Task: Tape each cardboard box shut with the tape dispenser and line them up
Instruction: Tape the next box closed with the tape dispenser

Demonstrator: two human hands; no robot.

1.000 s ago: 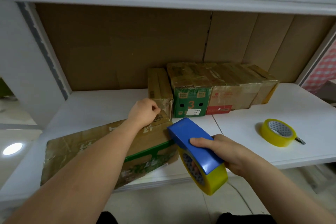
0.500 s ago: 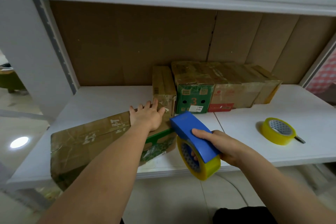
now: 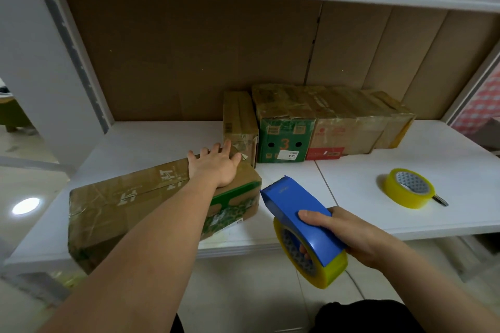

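Grip [image 3: 338,235] round dispenser [image 3: 303,213] (left flat)

Left arm stretched forward from near left, forearm bare; left hand [image 3: 216,167] flat, palm down, fingers straight and slightly spread, pressing down on far end of surface beneath; right arm enters from near right, wrist bent inward; right hand [image 3: 343,235] curled in grip, thumb on top, fingers wrapped underneath held item.
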